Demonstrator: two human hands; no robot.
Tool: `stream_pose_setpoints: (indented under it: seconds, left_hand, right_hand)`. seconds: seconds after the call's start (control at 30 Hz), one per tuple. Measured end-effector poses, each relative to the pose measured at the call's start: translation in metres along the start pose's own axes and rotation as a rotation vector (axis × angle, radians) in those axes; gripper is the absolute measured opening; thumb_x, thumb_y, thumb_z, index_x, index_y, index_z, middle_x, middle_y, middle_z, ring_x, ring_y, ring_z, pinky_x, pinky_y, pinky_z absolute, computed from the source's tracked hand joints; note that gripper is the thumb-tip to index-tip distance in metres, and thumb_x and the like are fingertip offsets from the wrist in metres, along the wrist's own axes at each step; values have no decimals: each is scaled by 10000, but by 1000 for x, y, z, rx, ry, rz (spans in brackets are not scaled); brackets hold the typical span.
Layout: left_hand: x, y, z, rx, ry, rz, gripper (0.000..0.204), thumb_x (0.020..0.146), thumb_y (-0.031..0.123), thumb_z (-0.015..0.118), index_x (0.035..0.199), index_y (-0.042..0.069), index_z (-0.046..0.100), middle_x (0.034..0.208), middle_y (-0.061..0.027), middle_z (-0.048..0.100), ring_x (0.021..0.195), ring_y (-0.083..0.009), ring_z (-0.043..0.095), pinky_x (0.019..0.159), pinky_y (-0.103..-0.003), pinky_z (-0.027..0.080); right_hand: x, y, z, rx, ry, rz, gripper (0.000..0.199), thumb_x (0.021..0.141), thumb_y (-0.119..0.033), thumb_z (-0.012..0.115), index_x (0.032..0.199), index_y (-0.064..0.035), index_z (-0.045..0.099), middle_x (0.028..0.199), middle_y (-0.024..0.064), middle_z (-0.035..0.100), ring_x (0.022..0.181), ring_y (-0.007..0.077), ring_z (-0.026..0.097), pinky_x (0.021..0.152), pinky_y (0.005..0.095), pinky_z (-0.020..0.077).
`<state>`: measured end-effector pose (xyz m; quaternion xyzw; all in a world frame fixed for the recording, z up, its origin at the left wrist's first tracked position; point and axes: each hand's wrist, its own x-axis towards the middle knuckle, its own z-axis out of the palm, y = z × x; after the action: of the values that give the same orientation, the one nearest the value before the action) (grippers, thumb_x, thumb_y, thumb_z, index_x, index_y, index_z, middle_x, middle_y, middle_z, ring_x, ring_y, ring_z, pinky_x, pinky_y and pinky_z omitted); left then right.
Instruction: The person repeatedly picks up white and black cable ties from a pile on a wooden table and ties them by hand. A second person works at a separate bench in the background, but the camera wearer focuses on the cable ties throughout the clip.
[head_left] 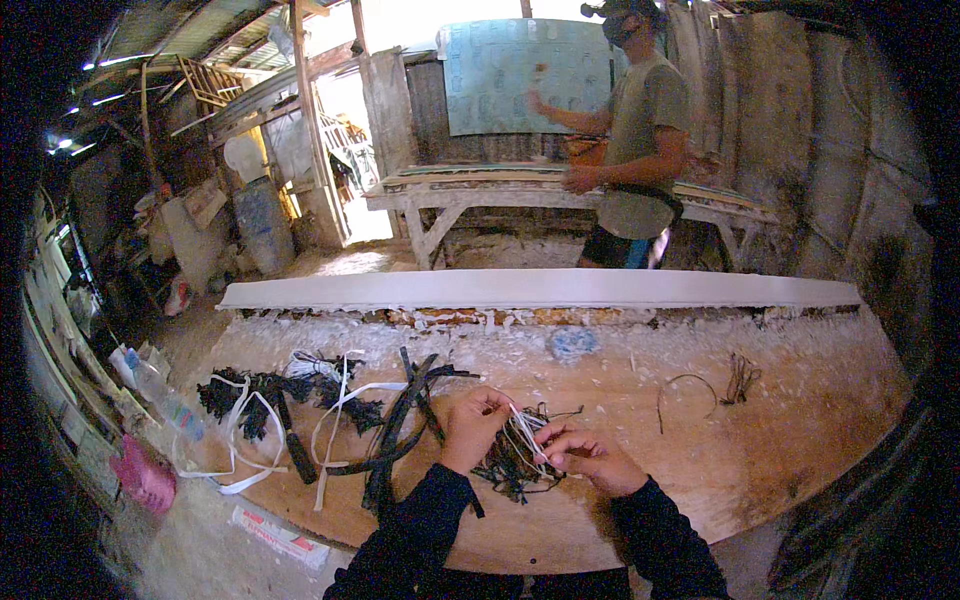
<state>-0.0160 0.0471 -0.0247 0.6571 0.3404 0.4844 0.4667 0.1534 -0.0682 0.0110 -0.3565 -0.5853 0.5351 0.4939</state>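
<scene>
While our left hand (470, 428) and right hand (585, 455) pinch white strips (524, 432), the plaster-flecked wooden table (790, 420) fills a cluttered shed; a person (640, 130) stands at twelve o'clock.

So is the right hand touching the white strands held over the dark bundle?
Touching. The head view shows the right hand pinching the white strands between its fingertips, with the left hand gripping the same strands above the dark bundle.

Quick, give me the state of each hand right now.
Left hand: closed, pinching the white strips over the dark bundle.
Right hand: closed, pinching the same white strips.
</scene>
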Motion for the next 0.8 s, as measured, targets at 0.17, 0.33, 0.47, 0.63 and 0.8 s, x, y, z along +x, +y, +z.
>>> stream_pose_setpoints:
  seconds: [0.17, 0.33, 0.47, 0.63, 0.8]
  left_hand:
    - [-8, 4, 9, 17, -166, 82, 61, 784, 51, 600, 813, 0, 586, 692, -28, 594, 644, -92, 553, 580, -217, 449]
    - [-14, 16, 15, -71, -466, -221, 97, 791, 92, 608, 831, 6, 587, 739, -20, 559, 630, -77, 533, 500, -188, 448]
    - [-28, 30, 20, -169, -727, 2, 132, 819, 170, 587, 821, 38, 578, 762, 12, 453, 585, -61, 495, 488, -189, 438]
    - [-32, 40, 20, -330, -887, -143, 202, 830, 232, 575, 790, 41, 522, 690, 18, 442, 534, -55, 452, 473, -193, 383]
    - [-28, 42, 14, -422, -774, -169, 176, 770, 169, 649, 768, 34, 537, 647, 2, 496, 488, -46, 432, 439, -178, 341]
  right_hand:
    - [-1, 4, -7, 77, 55, 48, 75, 731, -86, 652, 771, -30, 621, 864, 63, 603, 810, 153, 560, 742, 274, 434]
    - [1, 7, -13, 59, 369, 88, 111, 699, -21, 655, 661, -44, 553, 730, 29, 587, 680, 114, 550, 646, 245, 435]
    - [12, 13, -21, -650, 633, -143, 126, 685, -2, 639, 663, -39, 521, 616, 27, 529, 622, 124, 524, 610, 262, 418]
    - [12, 13, -24, -1126, 790, -264, 110, 646, 10, 640, 697, -24, 549, 727, 95, 535, 717, 216, 531, 674, 313, 408]
    - [16, 16, -25, -1072, 832, -449, 123, 651, -9, 659, 753, -30, 594, 872, 110, 532, 841, 248, 521, 736, 331, 411]
